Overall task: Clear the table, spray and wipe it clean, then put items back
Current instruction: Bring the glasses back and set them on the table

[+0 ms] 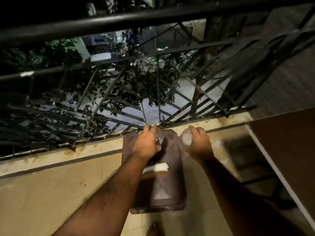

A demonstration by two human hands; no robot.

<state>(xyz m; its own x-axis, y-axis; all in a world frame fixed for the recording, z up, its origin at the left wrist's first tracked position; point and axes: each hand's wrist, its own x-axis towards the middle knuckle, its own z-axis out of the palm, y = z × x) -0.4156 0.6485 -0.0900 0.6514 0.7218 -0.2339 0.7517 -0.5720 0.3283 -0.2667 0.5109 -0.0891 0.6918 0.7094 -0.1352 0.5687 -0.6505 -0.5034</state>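
I am standing at a balcony wall at night. My left hand (147,143) is closed around a small clear glass item (159,139), which it mostly hides. Beside it, my right hand (198,142) grips a clear glass (186,138) whose open mouth faces me. Both hands hover over a brown plastic stand (167,191) set against the wall. On it, under my left forearm, lies a white block-like item (157,167) on something tan. The brown table top (288,143) runs along the right edge.
A black metal railing (119,23) tops the low cream wall (59,176) right behind the stand. Trees and a street lie far below it. Between the stand and the table is a dark, blurred floor area (245,160).
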